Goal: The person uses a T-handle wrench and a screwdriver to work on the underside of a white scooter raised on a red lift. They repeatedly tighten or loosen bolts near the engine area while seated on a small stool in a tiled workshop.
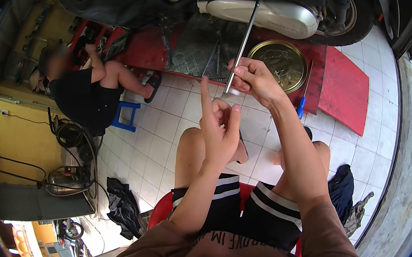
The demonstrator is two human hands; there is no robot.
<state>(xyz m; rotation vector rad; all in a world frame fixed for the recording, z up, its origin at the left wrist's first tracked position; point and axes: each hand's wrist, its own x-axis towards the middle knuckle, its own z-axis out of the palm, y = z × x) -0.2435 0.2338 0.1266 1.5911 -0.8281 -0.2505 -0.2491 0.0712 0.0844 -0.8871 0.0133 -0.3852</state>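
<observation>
A long steel rod (250, 26) slants down from near the scooter (276, 18) above, with my right hand (251, 77) closed around its lower part. A small pale metal piece (232, 95) shows at the rod's lower end. Just below it, my left hand (219, 122) has its index finger raised and the other fingers curled; whether they hold anything is unclear. Behind my hands lie a treadplate (192, 50), a round brass-coloured tray (273, 44) on the red lift platform (344, 91), and a screwdriver with a blue handle (302, 105).
At left another person (80, 85) sits by a blue stool (125, 120), near red shelving, hoses and a compressor (63, 180). Dark cloths lie on the tiled floor (156, 153) at lower left and right (339, 191). My legs are below my hands, on a red seat.
</observation>
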